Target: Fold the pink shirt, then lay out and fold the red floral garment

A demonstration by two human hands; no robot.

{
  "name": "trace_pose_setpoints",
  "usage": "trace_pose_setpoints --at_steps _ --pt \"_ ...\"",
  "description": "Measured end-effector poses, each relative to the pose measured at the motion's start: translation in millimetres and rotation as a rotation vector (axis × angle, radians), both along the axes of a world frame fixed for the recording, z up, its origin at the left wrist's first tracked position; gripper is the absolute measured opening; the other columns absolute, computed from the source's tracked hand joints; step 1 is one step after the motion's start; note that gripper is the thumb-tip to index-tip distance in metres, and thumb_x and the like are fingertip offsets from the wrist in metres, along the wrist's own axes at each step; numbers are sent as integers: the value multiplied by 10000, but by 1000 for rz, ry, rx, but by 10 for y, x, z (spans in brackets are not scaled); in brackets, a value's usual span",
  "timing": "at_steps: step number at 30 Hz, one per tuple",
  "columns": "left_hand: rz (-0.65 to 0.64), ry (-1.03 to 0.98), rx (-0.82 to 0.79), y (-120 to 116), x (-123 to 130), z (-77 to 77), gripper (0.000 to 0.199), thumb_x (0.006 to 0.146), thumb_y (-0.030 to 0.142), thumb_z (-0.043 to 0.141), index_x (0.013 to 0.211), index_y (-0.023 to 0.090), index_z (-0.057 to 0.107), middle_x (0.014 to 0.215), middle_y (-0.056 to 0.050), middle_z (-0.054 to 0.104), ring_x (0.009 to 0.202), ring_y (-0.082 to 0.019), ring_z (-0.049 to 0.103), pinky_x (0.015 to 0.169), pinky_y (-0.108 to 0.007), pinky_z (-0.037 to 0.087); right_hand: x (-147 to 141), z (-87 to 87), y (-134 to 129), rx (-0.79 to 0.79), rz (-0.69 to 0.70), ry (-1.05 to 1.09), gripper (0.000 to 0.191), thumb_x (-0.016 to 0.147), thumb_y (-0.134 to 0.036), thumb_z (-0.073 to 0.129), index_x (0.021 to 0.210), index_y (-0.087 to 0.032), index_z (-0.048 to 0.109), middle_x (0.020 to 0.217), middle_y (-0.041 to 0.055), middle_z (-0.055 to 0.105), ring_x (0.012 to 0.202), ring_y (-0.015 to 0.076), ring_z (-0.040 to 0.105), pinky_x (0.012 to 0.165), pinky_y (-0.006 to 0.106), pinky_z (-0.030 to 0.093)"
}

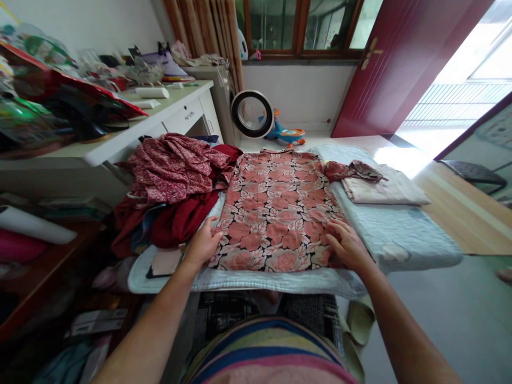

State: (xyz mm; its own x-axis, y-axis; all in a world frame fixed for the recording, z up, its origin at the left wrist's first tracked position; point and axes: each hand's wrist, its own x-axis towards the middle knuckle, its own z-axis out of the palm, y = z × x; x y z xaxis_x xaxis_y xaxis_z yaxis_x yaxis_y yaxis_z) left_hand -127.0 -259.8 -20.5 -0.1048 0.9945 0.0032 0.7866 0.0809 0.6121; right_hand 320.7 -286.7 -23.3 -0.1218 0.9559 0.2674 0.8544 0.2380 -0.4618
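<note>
A pink-and-black floral shirt (280, 208) lies spread out flat, its collar at the far end and a sleeve bunched out to the right. Beneath it is a pale blue padded cover (408, 229). At the shirt's near left edge rests my left hand (205, 242), thumb and fingers apart. My right hand (347, 245) touches the near right edge, fingers spread and lightly bent on the cloth. Neither hand visibly grips the fabric. Left of the shirt, a red patterned garment (172, 168) tops a heap with dark red cloth (184, 218).
A folded cream cloth (388, 186) lies on the right, partly under the sleeve. The cluttered white desk (188, 101) borders the heap. Beyond are a washing machine with its round door (253, 114) open, a blue toy vehicle (286, 133) and a red door (384, 69).
</note>
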Motion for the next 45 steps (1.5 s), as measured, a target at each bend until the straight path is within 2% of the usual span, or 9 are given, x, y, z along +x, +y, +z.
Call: trace_pose_setpoints --at_steps 4,7,12,16,22,27,30,34,45 --pt "92 -211 40 -38 -65 -74 515 859 348 469 1335 154 441 695 32 583 543 -150 562 583 -264 458 -22 54 -187 -31 84 35 315 876 -369 553 1125 -207 657 1320 121 590 1266 275 514 1080 459 404" --pt "100 -209 -11 -84 -71 -88 507 855 353 471 1326 167 453 752 11 625 542 -152 569 585 -273 466 -56 24 -280 -65 103 65 264 852 -342 573 1060 -217 675 1293 115 600 1254 276 525 1074 457 407" --pt "14 -33 -53 -168 -71 -20 614 784 355 604 1348 166 454 986 -62 684 831 -211 670 777 -312 507 -39 29 -368 -16 -31 140 249 834 -350 591 1026 -201 644 1322 133 537 1215 275 531 1033 442 433" --pt "-99 146 -33 -212 -84 74 544 803 267 564 1335 180 490 1067 -79 661 948 -226 653 853 -321 500 -15 104 -439 -107 61 145 116 827 -299 572 784 -209 631 1151 106 573 1139 252 554 1004 417 442" --pt "-37 554 257 -357 285 251 370 838 145 512 1191 176 618 1264 -162 555 1095 -312 548 910 -437 452 -15 28 -515 -110 144 62 209 770 -210 576 947 -219 688 1287 108 539 1258 279 472 1091 474 360" --pt "-619 177 237 -576 948 262 149 884 190 547 982 202 659 1036 -68 634 992 -218 561 879 -340 456 -14 -6 -504 -121 114 75 155 801 -232 577 861 -221 720 1255 110 575 1242 291 490 1079 491 368" --pt "-784 53 133 -642 1211 217 166 832 300 674 965 201 665 1013 -61 637 970 -215 559 842 -324 458 5 37 -485 -142 133 112 157 816 -227 571 832 -231 727 1191 100 615 1230 286 504 1077 487 377" --pt "-829 24 65 -589 1299 181 178 769 265 728 924 192 681 985 -60 632 923 -203 575 806 -302 462 43 83 -468 -151 141 117 168 833 -232 564 793 -230 727 1195 100 609 1189 278 534 1062 483 401" --pt "-813 -30 28 -435 1268 204 215 899 199 510 885 179 724 904 -58 670 839 -160 607 756 -253 452 127 74 -431 -111 202 -1 200 864 -217 512 823 -221 707 1188 97 615 1144 261 551 1026 449 436"
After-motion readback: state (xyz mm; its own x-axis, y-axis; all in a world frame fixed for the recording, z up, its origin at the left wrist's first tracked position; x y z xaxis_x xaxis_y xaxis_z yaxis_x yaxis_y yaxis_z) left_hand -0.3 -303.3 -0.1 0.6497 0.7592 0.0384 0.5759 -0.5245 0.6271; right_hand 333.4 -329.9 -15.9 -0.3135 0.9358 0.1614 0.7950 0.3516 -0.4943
